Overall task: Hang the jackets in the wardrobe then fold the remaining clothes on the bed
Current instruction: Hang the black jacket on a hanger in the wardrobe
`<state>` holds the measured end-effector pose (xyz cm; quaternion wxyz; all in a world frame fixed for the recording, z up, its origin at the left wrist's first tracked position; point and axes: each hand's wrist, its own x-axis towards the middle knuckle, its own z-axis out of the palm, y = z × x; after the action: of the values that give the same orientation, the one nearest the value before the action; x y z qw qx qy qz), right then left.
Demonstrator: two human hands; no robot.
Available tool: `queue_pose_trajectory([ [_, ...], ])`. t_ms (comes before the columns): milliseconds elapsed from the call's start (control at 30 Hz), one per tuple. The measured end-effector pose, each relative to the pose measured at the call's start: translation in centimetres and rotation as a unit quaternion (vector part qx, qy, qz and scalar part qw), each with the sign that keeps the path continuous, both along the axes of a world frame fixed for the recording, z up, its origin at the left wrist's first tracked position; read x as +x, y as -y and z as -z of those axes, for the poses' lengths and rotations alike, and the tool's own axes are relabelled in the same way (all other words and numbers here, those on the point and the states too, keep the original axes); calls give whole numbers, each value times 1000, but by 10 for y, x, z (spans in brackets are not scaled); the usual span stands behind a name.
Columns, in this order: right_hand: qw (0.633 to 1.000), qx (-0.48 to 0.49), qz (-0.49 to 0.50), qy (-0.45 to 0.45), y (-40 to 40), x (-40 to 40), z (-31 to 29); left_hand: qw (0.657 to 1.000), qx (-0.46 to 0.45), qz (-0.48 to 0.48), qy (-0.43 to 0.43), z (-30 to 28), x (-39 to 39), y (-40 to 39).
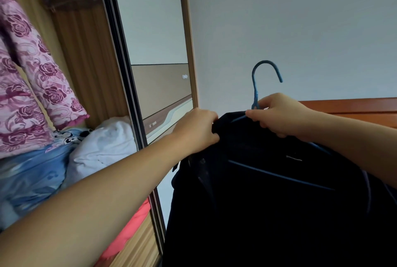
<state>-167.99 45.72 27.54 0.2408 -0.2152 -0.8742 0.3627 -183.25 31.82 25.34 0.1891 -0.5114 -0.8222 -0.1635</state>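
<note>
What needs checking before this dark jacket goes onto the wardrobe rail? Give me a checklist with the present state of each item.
1. Right hand grips the blue hanger at its neck: ok.
2. Left hand holds the dark jacket at the collar: ok.
3. Hook free and upright, clear of fabric: ok.
4. Jacket seated on both hanger arms: cannot tell, the right shoulder is hidden by the forearm.
5. Wardrobe open beside the sliding door: ok.
6. Free rail space near the pink floral garment: cannot tell, no rail in view.
</note>
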Motion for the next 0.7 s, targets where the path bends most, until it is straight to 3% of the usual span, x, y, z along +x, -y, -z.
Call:
queue_pose_trajectory([
  [200,999,31,-33,12,5,0,-3,990,-110,-5,-83,-24,6,4],
  [333,998,-52,-38,-27,9,-4,-4,990,-19,139,18,-25,25,-17],
  [400,998,-51,-33,-33,7,1,-6,987,-4,163,10,-24,28,-28],
  [500,999,10,-36,-23,-2,15,-12,986,5,163,-35,-19,25,-40],
  [567,994,103,-32,-35,-12,28,-20,982,45,177,-35,-22,23,-45],
  [633,971,228,25,-72,-27,43,-28,980,78,179,-35,-27,21,-49],
  [700,960,265,70,-63,-46,61,-28,981,93,165,-37,-33,18,-51],
])
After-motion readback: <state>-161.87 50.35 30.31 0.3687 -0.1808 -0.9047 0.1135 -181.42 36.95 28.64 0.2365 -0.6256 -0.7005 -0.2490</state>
